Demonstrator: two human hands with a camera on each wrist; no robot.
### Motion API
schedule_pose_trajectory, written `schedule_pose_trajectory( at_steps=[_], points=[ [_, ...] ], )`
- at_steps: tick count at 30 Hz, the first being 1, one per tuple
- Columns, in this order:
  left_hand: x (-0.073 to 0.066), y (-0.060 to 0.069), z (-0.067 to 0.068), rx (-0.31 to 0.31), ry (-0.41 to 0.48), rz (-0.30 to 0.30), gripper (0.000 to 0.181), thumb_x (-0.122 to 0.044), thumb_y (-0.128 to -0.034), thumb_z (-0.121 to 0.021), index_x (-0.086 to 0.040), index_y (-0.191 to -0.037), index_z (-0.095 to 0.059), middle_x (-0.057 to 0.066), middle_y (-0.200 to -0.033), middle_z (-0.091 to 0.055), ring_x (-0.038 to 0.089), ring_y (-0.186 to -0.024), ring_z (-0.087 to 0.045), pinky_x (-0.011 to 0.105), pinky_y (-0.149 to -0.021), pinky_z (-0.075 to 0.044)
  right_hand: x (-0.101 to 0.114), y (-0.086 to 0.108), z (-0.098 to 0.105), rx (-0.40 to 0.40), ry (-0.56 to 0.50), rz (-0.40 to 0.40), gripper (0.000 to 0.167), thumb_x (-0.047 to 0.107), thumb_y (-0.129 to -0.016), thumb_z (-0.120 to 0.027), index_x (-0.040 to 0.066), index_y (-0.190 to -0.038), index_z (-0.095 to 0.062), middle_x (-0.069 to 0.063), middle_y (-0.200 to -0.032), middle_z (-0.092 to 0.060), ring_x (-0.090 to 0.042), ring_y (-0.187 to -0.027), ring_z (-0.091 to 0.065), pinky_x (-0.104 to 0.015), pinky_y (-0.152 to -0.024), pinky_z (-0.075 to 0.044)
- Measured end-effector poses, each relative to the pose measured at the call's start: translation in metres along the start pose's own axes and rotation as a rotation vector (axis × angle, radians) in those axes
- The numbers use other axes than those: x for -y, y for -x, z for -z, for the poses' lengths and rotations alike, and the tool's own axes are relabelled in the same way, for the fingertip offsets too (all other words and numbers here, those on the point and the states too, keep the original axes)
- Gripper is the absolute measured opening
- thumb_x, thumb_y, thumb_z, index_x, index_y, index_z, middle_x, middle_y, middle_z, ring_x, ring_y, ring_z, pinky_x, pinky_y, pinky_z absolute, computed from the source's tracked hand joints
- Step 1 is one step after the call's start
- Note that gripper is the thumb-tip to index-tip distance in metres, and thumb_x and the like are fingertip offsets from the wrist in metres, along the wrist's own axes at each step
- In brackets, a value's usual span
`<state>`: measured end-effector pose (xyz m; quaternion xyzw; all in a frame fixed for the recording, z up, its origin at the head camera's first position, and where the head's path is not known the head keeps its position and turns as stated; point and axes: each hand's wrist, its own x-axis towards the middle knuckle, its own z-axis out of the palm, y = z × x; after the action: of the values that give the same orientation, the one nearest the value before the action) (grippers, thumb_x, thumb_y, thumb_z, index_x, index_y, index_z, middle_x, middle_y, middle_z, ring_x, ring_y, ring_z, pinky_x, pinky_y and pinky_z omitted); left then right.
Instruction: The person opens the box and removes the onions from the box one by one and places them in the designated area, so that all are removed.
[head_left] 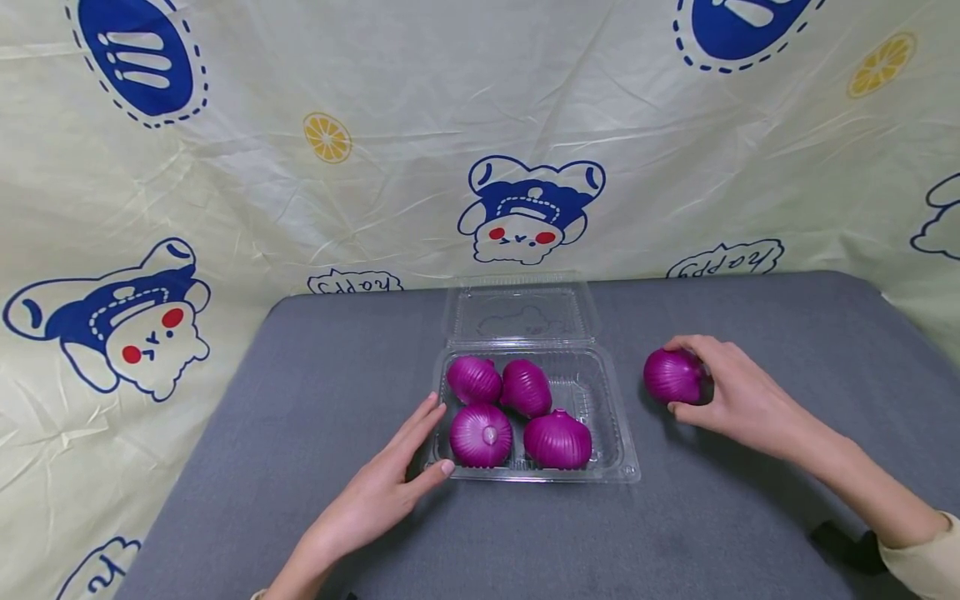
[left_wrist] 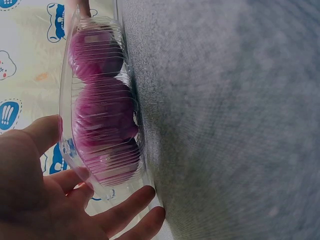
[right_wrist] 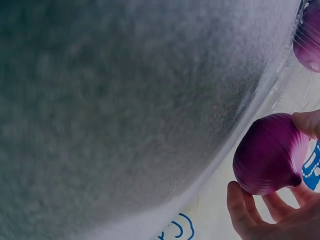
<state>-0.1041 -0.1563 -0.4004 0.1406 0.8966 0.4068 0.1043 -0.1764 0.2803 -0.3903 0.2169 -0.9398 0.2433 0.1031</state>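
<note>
A clear plastic clamshell box [head_left: 626, 458] lies on the grey table with its lid [head_left: 521, 312] folded back. Several purple onions [head_left: 482, 436] sit inside it, leaving a bare spot at the back right. My left hand [head_left: 382, 483] rests at the box's left edge, thumb at the front corner and fingers extended along the side. In the left wrist view its fingers touch the ribbed wall [left_wrist: 102, 100]. To the right of the box, my right hand [head_left: 738, 396] grips another purple onion [head_left: 672, 377] between thumb and fingers; the right wrist view shows this onion [right_wrist: 272, 152] close up.
The table is covered with grey cloth [head_left: 322, 367]. Behind it hangs a pale printed curtain [head_left: 397, 200] with cartoon bears and orange slices. A small black object [head_left: 847, 546] lies beneath the right forearm.
</note>
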Motion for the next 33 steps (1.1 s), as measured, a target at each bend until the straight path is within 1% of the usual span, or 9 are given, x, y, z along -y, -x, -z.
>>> schedule_pose_trajectory(
  at_steps=[5,9,15,21,26,30,33],
  points=[
    [0.0,0.0,0.0,0.001,-0.002,-0.001,0.071,-0.038,-0.0947,-0.066,-0.03,-0.156,-0.031,-0.024,-0.16,-0.013,0.006,-0.144,-0.019,0.053,-0.112,-0.026,-0.006,-0.002,0.0,0.043,-0.017,0.005,0.064,0.019,-0.071,-0.088,0.009,-0.126,-0.055,-0.009,-0.115,-0.06,-0.028,-0.098,-0.049,-0.039,-0.067,-0.052],
    [0.0,0.0,0.0,0.006,0.005,0.001,0.071,-0.039,-0.0948,-0.065,-0.03,-0.156,-0.03,-0.024,-0.16,-0.012,0.007,-0.145,-0.018,0.053,-0.112,-0.026,-0.01,-0.002,0.0,0.077,-0.019,0.024,0.062,0.022,-0.076,-0.086,0.009,-0.128,-0.056,-0.009,-0.116,-0.062,-0.026,-0.097,-0.05,-0.039,-0.07,-0.051],
    [-0.001,0.0,0.0,0.0,-0.001,0.003,0.071,-0.038,-0.0945,-0.066,-0.03,-0.156,-0.031,-0.024,-0.16,-0.013,0.006,-0.144,-0.019,0.053,-0.112,-0.026,-0.014,-0.003,0.0,0.112,-0.042,0.015,0.06,0.024,-0.08,-0.083,0.009,-0.13,-0.054,-0.008,-0.117,-0.061,-0.027,-0.099,-0.05,-0.039,-0.072,-0.051],
    [-0.001,0.001,0.0,-0.008,-0.002,-0.005,0.071,-0.036,-0.0943,-0.067,-0.029,-0.155,-0.032,-0.022,-0.16,-0.014,0.008,-0.145,-0.02,0.054,-0.111,-0.027,-0.016,-0.004,0.005,0.192,-0.087,-0.039,0.062,0.028,-0.083,-0.08,0.01,-0.134,-0.05,-0.012,-0.119,-0.059,-0.029,-0.101,-0.053,-0.037,-0.071,-0.052],
    [-0.001,0.001,0.001,-0.013,-0.01,-0.014,0.071,-0.037,-0.0945,-0.066,-0.028,-0.155,-0.032,-0.021,-0.16,-0.015,0.008,-0.144,-0.021,0.053,-0.111,-0.028,-0.019,-0.007,0.006,0.261,-0.15,-0.099,0.068,0.031,-0.083,-0.08,0.01,-0.137,-0.045,-0.016,-0.121,-0.058,-0.026,-0.097,-0.058,-0.032,-0.069,-0.053],
    [-0.002,0.001,0.001,-0.007,-0.012,-0.007,0.071,-0.038,-0.0945,-0.066,-0.029,-0.155,-0.031,-0.022,-0.16,-0.014,0.008,-0.144,-0.021,0.054,-0.111,-0.028,-0.021,-0.008,0.005,0.279,-0.16,-0.126,0.071,0.033,-0.082,-0.081,0.009,-0.138,-0.044,-0.018,-0.12,-0.058,-0.028,-0.096,-0.059,-0.034,-0.068,-0.053],
    [-0.002,0.001,0.001,-0.004,-0.009,0.003,0.071,-0.038,-0.0943,-0.066,-0.03,-0.155,-0.031,-0.024,-0.16,-0.014,0.007,-0.144,-0.02,0.054,-0.111,-0.027,-0.022,-0.009,0.005,0.273,-0.156,-0.134,0.075,0.034,-0.082,-0.081,0.007,-0.14,-0.042,-0.021,-0.121,-0.058,-0.031,-0.098,-0.059,-0.038,-0.071,-0.053]
  ],
)
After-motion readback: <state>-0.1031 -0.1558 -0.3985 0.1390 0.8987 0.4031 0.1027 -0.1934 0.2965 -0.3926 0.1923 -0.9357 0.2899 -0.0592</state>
